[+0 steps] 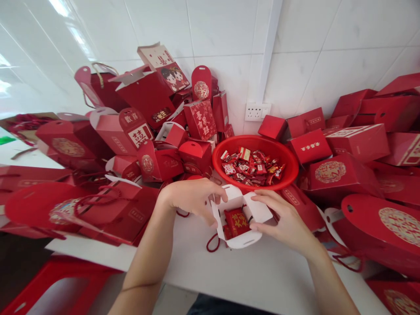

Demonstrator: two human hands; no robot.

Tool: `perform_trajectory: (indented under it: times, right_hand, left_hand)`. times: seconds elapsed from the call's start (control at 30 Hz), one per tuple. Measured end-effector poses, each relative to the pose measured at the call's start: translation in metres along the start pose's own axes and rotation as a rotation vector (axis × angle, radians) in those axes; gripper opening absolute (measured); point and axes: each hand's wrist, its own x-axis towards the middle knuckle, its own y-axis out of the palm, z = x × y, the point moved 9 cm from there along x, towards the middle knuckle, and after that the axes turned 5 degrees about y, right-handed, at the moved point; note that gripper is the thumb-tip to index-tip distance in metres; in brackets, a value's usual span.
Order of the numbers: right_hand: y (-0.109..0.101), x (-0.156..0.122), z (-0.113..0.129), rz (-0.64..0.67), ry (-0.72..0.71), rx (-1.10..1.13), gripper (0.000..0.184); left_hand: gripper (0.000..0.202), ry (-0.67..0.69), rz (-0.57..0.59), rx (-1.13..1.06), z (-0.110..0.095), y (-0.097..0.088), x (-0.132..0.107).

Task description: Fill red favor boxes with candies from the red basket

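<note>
A small open gift box (241, 218), white inside with its flaps spread, sits on the white table (236, 271) in front of me. A red sweet packet (236, 221) lies inside it. My left hand (193, 194) grips the box's left flap with curled fingers. My right hand (282, 218) holds the right flap, thumb and fingers pinched on its edge. Just behind the box stands a red plastic basin (285, 175) filled with several wrapped sweets (252, 167).
Piles of red paper gift boxes and bags crowd the table: a heap at the left (138, 131), folded boxes at the right (348, 144). A wall socket (257, 112) sits on the white tiled wall. A red stool (55, 284) stands below at the left.
</note>
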Motion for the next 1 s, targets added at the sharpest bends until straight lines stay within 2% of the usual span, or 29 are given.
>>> perform_trajectory:
  times: [0.2, 0.33, 0.57, 0.67, 0.73, 0.87, 1.0]
  right_hand:
    - [0.001, -0.008, 0.018, -0.020, -0.137, 0.022, 0.040]
    - [0.010, -0.012, 0.034, -0.011, -0.241, 0.043, 0.043]
    - [0.035, -0.014, 0.035, 0.162, -0.256, 0.066, 0.049]
    - [0.037, -0.013, 0.034, 0.176, -0.266, 0.053, 0.055]
    - [0.038, -0.012, 0.032, 0.167, -0.248, 0.051, 0.050]
    - [0.038, -0.011, 0.031, 0.122, -0.215, 0.049, 0.029]
    - [0.037, -0.012, 0.033, 0.100, -0.223, 0.052, 0.026]
  left_hand:
    - [0.043, -0.058, -0.028, -0.009, 0.006, 0.000, 0.004]
    - [0.043, -0.061, -0.050, 0.025, 0.004, 0.001, 0.010]
    - [0.049, -0.102, -0.125, 0.116, -0.010, 0.006, 0.020]
    - [0.057, -0.139, -0.164, 0.165, -0.013, 0.010, 0.020]
    - [0.066, -0.162, -0.189, 0.146, -0.011, 0.014, 0.018]
    - [0.075, -0.148, -0.315, 0.075, -0.008, 0.018, 0.010]
    - [0.090, -0.151, -0.471, -0.062, 0.005, 0.026, 0.000]
